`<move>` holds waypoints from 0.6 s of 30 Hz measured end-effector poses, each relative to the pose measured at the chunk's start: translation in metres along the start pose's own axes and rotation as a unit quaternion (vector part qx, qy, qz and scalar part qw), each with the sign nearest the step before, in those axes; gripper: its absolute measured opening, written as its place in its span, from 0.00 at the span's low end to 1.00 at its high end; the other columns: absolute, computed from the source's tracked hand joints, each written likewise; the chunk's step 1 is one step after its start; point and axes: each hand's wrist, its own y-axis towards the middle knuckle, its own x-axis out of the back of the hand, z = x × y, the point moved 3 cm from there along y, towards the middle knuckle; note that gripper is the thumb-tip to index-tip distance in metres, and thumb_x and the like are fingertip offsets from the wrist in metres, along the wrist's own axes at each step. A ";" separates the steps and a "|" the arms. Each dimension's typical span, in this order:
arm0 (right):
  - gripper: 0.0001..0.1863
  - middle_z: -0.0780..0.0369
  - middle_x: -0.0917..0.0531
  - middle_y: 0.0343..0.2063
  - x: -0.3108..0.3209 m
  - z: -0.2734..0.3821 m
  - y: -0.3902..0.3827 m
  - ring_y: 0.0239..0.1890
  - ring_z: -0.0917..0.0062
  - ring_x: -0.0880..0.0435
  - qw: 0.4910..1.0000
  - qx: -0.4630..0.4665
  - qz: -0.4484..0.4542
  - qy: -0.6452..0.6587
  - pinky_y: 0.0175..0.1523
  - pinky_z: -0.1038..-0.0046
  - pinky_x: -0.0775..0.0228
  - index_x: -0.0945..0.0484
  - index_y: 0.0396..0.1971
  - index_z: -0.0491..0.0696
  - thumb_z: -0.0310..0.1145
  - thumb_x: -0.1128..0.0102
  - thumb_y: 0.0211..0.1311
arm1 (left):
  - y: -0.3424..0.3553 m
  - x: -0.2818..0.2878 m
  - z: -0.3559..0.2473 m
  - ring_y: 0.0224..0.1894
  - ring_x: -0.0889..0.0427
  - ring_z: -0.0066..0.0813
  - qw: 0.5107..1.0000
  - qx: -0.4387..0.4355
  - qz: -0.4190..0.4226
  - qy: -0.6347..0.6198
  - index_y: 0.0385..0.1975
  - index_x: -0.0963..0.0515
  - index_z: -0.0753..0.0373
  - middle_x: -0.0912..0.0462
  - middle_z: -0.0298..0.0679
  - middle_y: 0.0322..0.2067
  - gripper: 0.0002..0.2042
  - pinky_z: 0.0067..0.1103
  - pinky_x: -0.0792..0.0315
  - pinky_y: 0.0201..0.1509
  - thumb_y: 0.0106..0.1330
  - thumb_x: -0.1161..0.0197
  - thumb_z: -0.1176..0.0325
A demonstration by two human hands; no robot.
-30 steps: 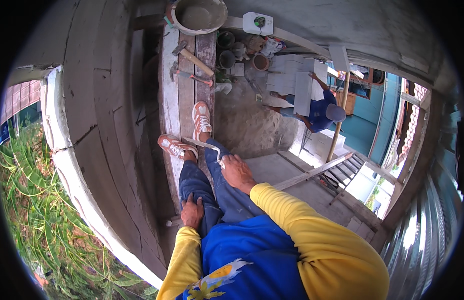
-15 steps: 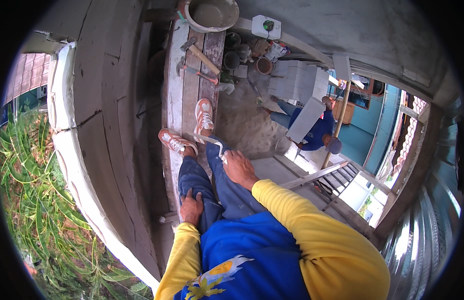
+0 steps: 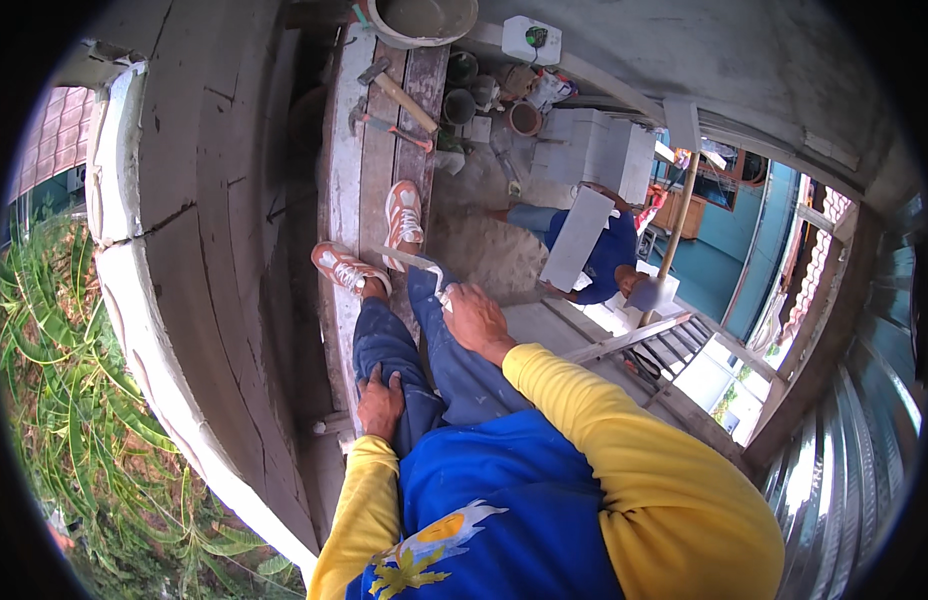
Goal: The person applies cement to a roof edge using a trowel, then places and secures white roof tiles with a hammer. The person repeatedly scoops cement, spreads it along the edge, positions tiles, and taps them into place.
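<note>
My right hand [image 3: 477, 320] is closed around the pale handle of a trowel [image 3: 412, 259]. The tool's thin blade and bent neck show nearly edge-on above my right shin, close to my shoes. My left hand [image 3: 381, 405] lies on my left thigh, fingers stretched over the dark blue trousers [image 3: 392, 350], holding nothing. Both feet, in orange and white shoes [image 3: 404, 212], stand on a plank platform [image 3: 379, 190]. Beyond my feet, a wooden-handled hammer [image 3: 404, 100] and an orange-and-grey claw hammer [image 3: 396, 131] lie on the planks.
A mortar-smeared basin [image 3: 424, 22] sits at the platform's far end. Down to the right, a co-worker [image 3: 609, 250] holds a long grey block [image 3: 578, 240] near stacked blocks [image 3: 594, 145]. A block wall [image 3: 219, 250] runs along my left. A ladder [image 3: 669, 345] leans lower right.
The co-worker has moved left and closer to the platform, carrying the grey block along. My hands keep their places, with the trowel still in the right; the view has shifted slightly.
</note>
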 end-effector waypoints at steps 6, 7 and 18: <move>0.24 0.51 0.16 0.55 -0.003 -0.001 0.000 0.60 0.54 0.20 1.000 -0.003 0.025 -0.016 0.65 0.56 0.25 0.23 0.59 0.42 0.37 0.34 0.68 | 0.000 0.007 0.001 0.69 0.22 0.64 0.999 0.012 0.019 -0.025 0.78 0.31 0.48 0.29 0.60 0.73 0.33 0.47 0.28 0.73 0.76 0.41 0.42; 0.24 0.50 0.17 0.56 -0.003 0.001 -0.001 0.62 0.54 0.21 0.999 -0.021 0.027 -0.020 0.67 0.55 0.26 0.24 0.60 0.42 0.39 0.34 0.70 | -0.001 0.008 -0.002 0.69 0.23 0.64 0.999 0.016 0.023 -0.027 0.78 0.31 0.47 0.29 0.59 0.73 0.34 0.47 0.29 0.73 0.76 0.41 0.42; 0.24 0.49 0.14 0.53 0.050 0.027 0.017 0.59 0.51 0.19 0.997 0.028 0.030 -0.061 0.67 0.53 0.28 0.22 0.57 0.40 0.41 0.33 0.70 | 0.031 -0.023 0.033 0.78 0.32 0.58 0.972 -0.013 0.042 -0.231 0.78 0.30 0.49 0.32 0.58 0.76 0.36 0.40 0.37 0.81 0.72 0.35 0.42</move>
